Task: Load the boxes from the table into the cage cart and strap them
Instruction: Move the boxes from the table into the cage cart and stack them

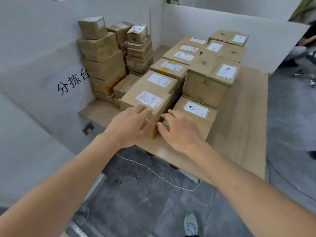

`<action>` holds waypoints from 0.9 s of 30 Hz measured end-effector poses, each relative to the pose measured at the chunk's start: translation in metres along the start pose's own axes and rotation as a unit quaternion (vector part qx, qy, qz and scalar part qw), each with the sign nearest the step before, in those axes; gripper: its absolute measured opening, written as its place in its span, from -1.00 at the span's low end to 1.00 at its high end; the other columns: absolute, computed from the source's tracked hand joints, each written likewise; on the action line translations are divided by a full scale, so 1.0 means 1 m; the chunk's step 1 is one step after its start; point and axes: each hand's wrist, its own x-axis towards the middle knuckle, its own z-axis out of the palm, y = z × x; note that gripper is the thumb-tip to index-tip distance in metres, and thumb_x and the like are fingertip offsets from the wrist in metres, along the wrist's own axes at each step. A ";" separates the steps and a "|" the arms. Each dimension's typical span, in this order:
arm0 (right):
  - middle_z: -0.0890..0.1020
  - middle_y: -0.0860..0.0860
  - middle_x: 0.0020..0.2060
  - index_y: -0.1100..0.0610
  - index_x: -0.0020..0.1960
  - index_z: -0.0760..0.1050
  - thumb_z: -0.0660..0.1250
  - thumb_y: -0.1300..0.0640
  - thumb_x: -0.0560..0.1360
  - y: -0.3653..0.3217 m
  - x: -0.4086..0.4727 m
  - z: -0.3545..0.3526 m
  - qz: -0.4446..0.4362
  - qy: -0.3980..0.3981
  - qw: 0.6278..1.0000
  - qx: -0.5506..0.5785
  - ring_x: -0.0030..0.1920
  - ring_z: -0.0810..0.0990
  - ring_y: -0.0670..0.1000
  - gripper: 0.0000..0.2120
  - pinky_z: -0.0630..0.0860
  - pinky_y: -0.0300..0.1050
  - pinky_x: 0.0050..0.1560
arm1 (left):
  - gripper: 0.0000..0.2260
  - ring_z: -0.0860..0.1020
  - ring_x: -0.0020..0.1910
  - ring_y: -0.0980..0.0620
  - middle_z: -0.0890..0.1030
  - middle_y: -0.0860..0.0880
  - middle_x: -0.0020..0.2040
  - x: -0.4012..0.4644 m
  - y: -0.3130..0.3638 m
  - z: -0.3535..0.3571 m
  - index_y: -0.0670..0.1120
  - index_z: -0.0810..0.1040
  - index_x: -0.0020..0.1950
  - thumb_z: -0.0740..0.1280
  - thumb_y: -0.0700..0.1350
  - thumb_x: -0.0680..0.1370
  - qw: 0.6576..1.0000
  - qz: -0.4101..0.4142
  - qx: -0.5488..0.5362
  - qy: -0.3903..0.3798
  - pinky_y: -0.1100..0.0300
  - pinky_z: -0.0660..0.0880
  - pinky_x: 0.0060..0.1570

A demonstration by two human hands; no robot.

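Reaching at frame center, my left hand (pixel 130 124) and right hand (pixel 177 129), fingers spread wide, touch the nearest cardboard box (pixel 145 106) on the table (pixel 239 134).

The counter (pixel 239 134) was loaded with boxes. A tall stack (pixel 100 59) was placed at the far left against the wall (pixel 34 48), with a shorter stack (pixel 139 48) just to its right. Further right, rows of boxes were laid side by side up to the partition (pixel 222 16) behind. The nearest box (pixel 147 105) was set at the front, upon another; the left hand (pixel 128 127) was laid on its near end, the right hand (pixel 177 129) just beside it. A low box (pixel 196 115) was placed to the right.
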 end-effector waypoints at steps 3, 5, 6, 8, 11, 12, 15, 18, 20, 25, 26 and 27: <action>0.50 0.06 0.43 0.04 0.43 0.51 0.11 -0.17 0.68 0.038 -0.007 0.000 0.038 0.003 0.999 0.007 0.44 0.42 0.10 -0.53 0.33 0.05 0.43 | -0.58 0.50 0.33 -0.09 0.46 -0.02 0.44 0.029 0.026 0.010 0.00 0.41 0.54 0.19 0.10 0.70 0.999 0.032 -0.006 -0.007 -0.04 0.53 0.20; 0.53 0.03 0.37 0.03 0.41 0.52 0.11 -0.18 0.67 0.062 -0.008 0.003 0.064 0.005 0.998 0.008 0.38 0.46 0.10 -0.55 0.36 0.04 0.37 | -0.55 0.50 0.33 -0.08 0.45 0.00 0.45 0.048 0.043 0.018 0.01 0.38 0.57 0.19 0.11 0.70 0.999 0.046 -0.007 -0.014 -0.03 0.54 0.20; 0.55 0.02 0.34 0.03 0.39 0.52 0.11 -0.18 0.67 0.073 -0.008 0.004 0.073 0.005 0.997 0.006 0.35 0.48 0.09 -0.55 0.38 0.03 0.34 | -0.55 0.50 0.34 -0.09 0.44 -0.01 0.47 0.056 0.050 0.023 0.00 0.38 0.57 0.19 0.11 0.70 0.999 0.050 -0.010 -0.016 -0.04 0.53 0.21; 0.56 0.01 0.31 0.03 0.37 0.54 0.11 -0.18 0.67 0.097 -0.008 0.007 0.086 -0.001 0.996 0.005 0.34 0.49 0.08 -0.56 0.38 0.02 0.32 | -0.55 0.49 0.37 -0.10 0.42 -0.02 0.50 0.074 0.067 0.033 -0.01 0.39 0.57 0.20 0.10 0.70 0.998 0.057 -0.011 -0.021 -0.02 0.52 0.24; 0.57 0.04 0.30 0.06 0.36 0.55 0.13 -0.15 0.68 0.132 -0.005 0.013 0.093 -0.016 0.995 0.014 0.34 0.48 0.10 -0.57 0.36 0.02 0.34 | -0.54 0.47 0.40 -0.09 0.42 -0.02 0.51 0.099 0.086 0.050 -0.03 0.38 0.58 0.21 0.08 0.70 0.998 0.051 -0.019 -0.033 0.02 0.48 0.29; 0.57 0.04 0.30 0.06 0.36 0.55 0.13 -0.15 0.67 0.143 -0.003 0.016 0.095 -0.022 0.995 0.016 0.33 0.48 0.10 -0.57 0.36 0.02 0.34 | -0.54 0.46 0.41 -0.08 0.41 -0.01 0.51 0.105 0.091 0.057 -0.03 0.37 0.58 0.21 0.08 0.70 0.998 0.043 -0.022 -0.039 0.02 0.48 0.29; 0.55 0.02 0.29 0.04 0.37 0.54 0.12 -0.17 0.67 0.174 0.005 0.027 0.100 -0.047 0.994 0.023 0.31 0.49 0.09 -0.56 0.34 0.01 0.34 | -0.56 0.46 0.40 -0.06 0.40 0.03 0.51 0.123 0.102 0.081 0.00 0.39 0.56 0.20 0.09 0.70 0.998 0.011 -0.028 -0.054 0.00 0.53 0.23; 0.54 0.02 0.31 0.03 0.42 0.51 0.13 -0.17 0.66 0.197 0.012 0.037 0.100 -0.071 0.992 0.033 0.30 0.49 0.11 -0.54 0.37 0.03 0.35 | -0.58 0.49 0.36 -0.05 0.43 0.03 0.47 0.138 0.107 0.105 0.00 0.42 0.54 0.22 0.08 0.69 0.997 -0.012 -0.037 -0.067 -0.01 0.56 0.15; 0.52 0.03 0.35 0.01 0.46 0.48 0.12 -0.17 0.66 0.209 0.017 0.044 0.101 -0.085 0.991 0.036 0.33 0.48 0.12 -0.53 0.37 0.04 0.37 | -0.59 0.50 0.33 -0.05 0.45 0.03 0.43 0.147 0.108 0.119 0.01 0.43 0.53 0.23 0.08 0.69 0.996 -0.025 -0.045 -0.068 0.02 0.55 0.13; 0.40 0.09 0.49 0.02 0.46 0.46 0.13 -0.17 0.66 0.224 0.032 0.066 0.115 -0.120 0.985 0.040 0.48 0.37 0.14 -0.53 0.29 0.03 0.45 | -0.58 0.50 0.34 -0.07 0.45 0.01 0.43 0.166 0.096 0.150 0.00 0.43 0.54 0.26 0.05 0.68 0.993 -0.047 -0.066 -0.084 0.01 0.55 0.15; 0.38 0.11 0.52 0.02 0.47 0.46 0.13 -0.16 0.67 0.225 0.035 0.071 0.119 -0.124 0.984 0.043 0.50 0.33 0.14 -0.53 0.26 0.03 0.47 | -0.57 0.49 0.35 -0.08 0.44 0.01 0.44 0.170 0.091 0.156 0.01 0.42 0.54 0.27 0.05 0.67 0.992 -0.051 -0.068 -0.092 -0.02 0.55 0.17; 0.35 0.13 0.54 0.02 0.47 0.45 0.13 -0.16 0.67 0.226 0.038 0.078 0.124 -0.127 0.983 0.046 0.52 0.31 0.15 -0.54 0.24 0.03 0.48 | -0.56 0.48 0.37 -0.10 0.43 0.00 0.45 0.174 0.084 0.164 0.02 0.41 0.54 0.28 0.05 0.66 0.991 -0.054 -0.069 -0.101 -0.05 0.54 0.21</action>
